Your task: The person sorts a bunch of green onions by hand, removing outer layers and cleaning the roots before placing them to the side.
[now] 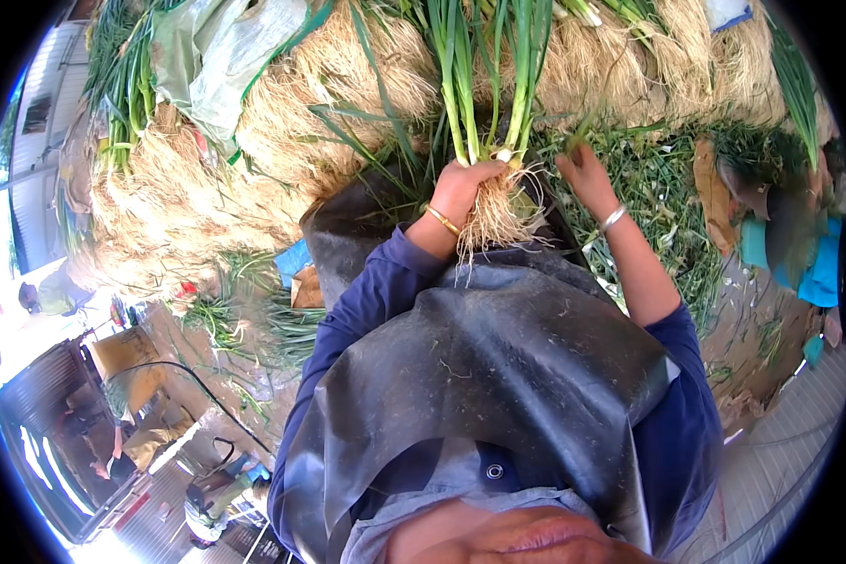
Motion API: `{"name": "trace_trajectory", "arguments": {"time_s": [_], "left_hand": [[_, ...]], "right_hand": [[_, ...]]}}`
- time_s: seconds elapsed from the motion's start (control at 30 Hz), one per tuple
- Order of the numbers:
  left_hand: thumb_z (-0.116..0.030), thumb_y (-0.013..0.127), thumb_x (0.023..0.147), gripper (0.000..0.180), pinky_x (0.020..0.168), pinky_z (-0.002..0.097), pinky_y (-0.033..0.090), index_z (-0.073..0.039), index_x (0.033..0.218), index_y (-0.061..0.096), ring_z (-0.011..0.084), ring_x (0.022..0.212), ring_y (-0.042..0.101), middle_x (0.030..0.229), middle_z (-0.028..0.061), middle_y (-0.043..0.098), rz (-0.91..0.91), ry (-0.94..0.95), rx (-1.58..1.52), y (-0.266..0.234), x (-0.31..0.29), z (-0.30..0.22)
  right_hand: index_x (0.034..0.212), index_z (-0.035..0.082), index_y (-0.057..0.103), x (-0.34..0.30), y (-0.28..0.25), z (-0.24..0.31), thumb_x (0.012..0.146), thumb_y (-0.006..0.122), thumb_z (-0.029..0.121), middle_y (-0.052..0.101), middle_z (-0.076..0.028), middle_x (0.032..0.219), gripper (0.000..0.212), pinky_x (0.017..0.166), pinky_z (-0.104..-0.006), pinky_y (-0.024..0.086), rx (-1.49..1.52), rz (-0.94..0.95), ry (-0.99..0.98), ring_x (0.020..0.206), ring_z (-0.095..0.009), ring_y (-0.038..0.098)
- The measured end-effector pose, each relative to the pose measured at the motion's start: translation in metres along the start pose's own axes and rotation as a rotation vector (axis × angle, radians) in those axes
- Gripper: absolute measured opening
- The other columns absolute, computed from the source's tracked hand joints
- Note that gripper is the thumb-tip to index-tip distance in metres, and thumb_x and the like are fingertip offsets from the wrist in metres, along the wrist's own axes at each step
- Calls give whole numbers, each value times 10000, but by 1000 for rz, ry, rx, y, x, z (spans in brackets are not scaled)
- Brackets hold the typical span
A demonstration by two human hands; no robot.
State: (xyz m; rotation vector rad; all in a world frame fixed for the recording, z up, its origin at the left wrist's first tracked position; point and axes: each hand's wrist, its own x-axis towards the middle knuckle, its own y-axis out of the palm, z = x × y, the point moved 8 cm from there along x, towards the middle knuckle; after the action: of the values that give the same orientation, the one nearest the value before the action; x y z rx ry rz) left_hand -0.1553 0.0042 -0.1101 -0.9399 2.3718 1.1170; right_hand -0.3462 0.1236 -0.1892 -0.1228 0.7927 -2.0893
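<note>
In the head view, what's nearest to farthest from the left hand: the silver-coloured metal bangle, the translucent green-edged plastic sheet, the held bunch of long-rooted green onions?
1. Bunch of long-rooted green onions: gripped in the left hand.
2. Silver-coloured metal bangle: to the right, slightly lower.
3. Translucent green-edged plastic sheet: upper left.

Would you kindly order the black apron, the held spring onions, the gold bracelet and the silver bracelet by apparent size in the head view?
1. Black apron
2. Held spring onions
3. Gold bracelet and silver bracelet: too alike to rank
</note>
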Motion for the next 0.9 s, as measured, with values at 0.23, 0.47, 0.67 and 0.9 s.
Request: {"name": "trace_trajectory", "arguments": {"time_s": [0.23,0.47,0.67,0.9], "left_hand": [[-48,627,800,151,486,284,476,34,925,643,168,557,601,719,86,640,-1,66,188,9,-3,-2],[-36,607,808,150,496,277,474,27,943,628,162,589,598,753,82,645,-122,91,31,-15,0,-4],[-56,604,820,155,586,255,459,12,957,628,134,645,584,794,51,637,-61,90,93,9,-4,-8],[-77,578,844,163,563,270,468,20,972,610,156,643,598,782,63,624,-230,185,25,-22,-1,-18]], "right_hand": [[896,15,557,54,-9,134,939,509,365,570,-128,713,355,579,-367,449,-62,-143,-247,603,-238,527],[603,48,428,-46,18,104,853,589,193,417,-6,543,331,485,-276,342,96,538,-200,514,-94,372],[598,32,483,-42,-12,161,882,599,239,541,-22,740,370,538,-265,399,817,677,-326,596,-121,488],[661,30,544,-66,-10,184,912,565,284,628,-95,685,357,425,-226,430,726,856,-113,475,-102,524]]}}
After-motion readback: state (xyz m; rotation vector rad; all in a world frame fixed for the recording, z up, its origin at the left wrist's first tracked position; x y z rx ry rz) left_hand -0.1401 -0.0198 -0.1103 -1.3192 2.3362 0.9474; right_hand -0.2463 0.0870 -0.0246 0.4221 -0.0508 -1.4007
